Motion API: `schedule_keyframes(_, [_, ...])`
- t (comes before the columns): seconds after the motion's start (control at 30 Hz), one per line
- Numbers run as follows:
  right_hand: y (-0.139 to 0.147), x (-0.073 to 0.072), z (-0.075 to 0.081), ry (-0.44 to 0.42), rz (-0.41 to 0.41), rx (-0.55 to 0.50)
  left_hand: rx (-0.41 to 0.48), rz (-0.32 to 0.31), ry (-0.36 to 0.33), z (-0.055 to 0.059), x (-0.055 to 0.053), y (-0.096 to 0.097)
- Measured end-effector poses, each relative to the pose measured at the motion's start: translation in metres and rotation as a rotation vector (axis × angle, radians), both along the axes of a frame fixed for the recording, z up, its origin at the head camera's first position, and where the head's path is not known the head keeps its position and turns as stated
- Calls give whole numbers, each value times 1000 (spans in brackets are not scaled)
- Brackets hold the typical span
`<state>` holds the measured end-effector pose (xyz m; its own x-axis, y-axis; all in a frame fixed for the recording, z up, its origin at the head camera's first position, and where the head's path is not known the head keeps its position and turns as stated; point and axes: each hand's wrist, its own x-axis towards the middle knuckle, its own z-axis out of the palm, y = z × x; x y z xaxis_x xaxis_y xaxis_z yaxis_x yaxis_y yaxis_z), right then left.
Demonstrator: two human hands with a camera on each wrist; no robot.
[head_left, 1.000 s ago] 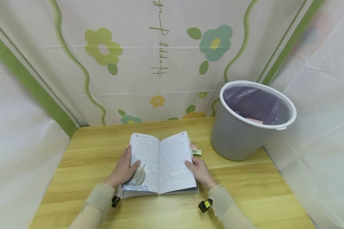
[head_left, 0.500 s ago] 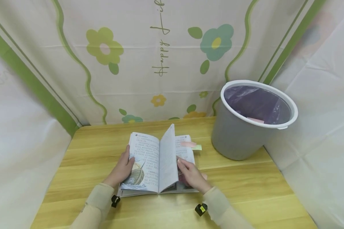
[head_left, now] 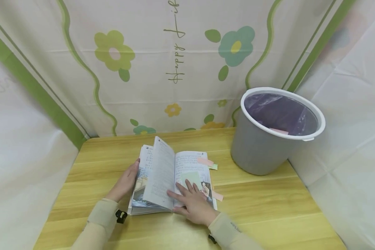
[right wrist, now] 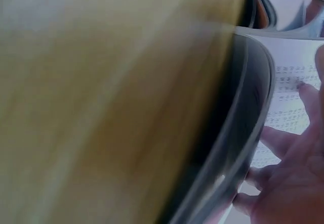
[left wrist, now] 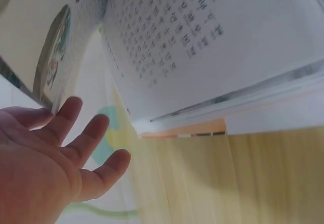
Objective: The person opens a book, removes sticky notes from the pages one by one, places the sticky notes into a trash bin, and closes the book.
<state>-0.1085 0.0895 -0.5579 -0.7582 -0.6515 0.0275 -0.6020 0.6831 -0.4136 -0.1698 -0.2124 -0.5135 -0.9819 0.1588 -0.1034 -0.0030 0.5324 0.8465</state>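
In the head view an open book (head_left: 160,166) with printed text and pictures lies on the wooden table, one leaf standing raised left of the fold. Along its left edge is my left hand (head_left: 126,182), fingers loosely extended; the left wrist view puts a page corner right at the thumb and first finger. My right hand (head_left: 195,205) lies spread over the right page, fingertips near the fold and over the raised leaf's lower corner. A pale green sticky note (head_left: 190,177) shows just beyond those fingers. Pink sticky tabs (head_left: 205,161) and a green tab (head_left: 214,167) stick out on the right.
A grey trash bin (head_left: 259,152) with a white rim and dark liner stands at the table's back right, a pink slip (head_left: 279,131) inside. Flower-printed white curtains (head_left: 143,86) enclose the back and sides of the wooden table (head_left: 253,215).
A leaf has swung from right to left, exposing the right page and its green note. My right hand has moved left and spread flat; my left thumb has drawn back off the left page.
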Motion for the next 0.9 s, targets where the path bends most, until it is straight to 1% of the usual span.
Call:
schedule_keyframes(0.1, [-2, 1, -3, 18, -3, 53, -24, -4, -3, 0, -1, -4])
schedule_keyframes(0.2, [-4, 1, -3, 9, -10, 85, -44, -11, -25, 0, -2, -7])
schedule_keyframes(0.33, [-8, 1, 0, -22, -21, 95, -72, -3, -71, -2, -3, -12])
schedule_keyframes(0.43, [-12, 2, 1, -30, -31, 104, -96, -8, -77, -6, -3, -15])
schedule_keyframes(0.5, [-14, 2, 1, -21, -35, 108, -147, -22, -39, -9, -2, -16])
schedule_keyframes(0.57, [-15, 3, 0, -2, -34, 106, -236, -55, 36, -13, -1, -15])
schedule_keyframes(0.67, [-16, 4, -2, 54, -26, 103, -418, -135, 175, -19, 0, -11])
schedule_keyframes(0.73, [-16, 4, -4, 96, -19, 108, -495, -202, 255, -22, 0, -6])
schedule_keyframes(0.77, [-16, 4, -5, 115, -16, 109, -512, -234, 283, -23, 0, -3])
schedule_keyframes(0.83, [-16, 4, -7, 143, -15, 110, -512, -290, 301, -25, -1, 4])
schedule_keyframes(0.9, [-16, 4, -8, 153, -16, 100, -490, -322, 294, -25, -3, 11])
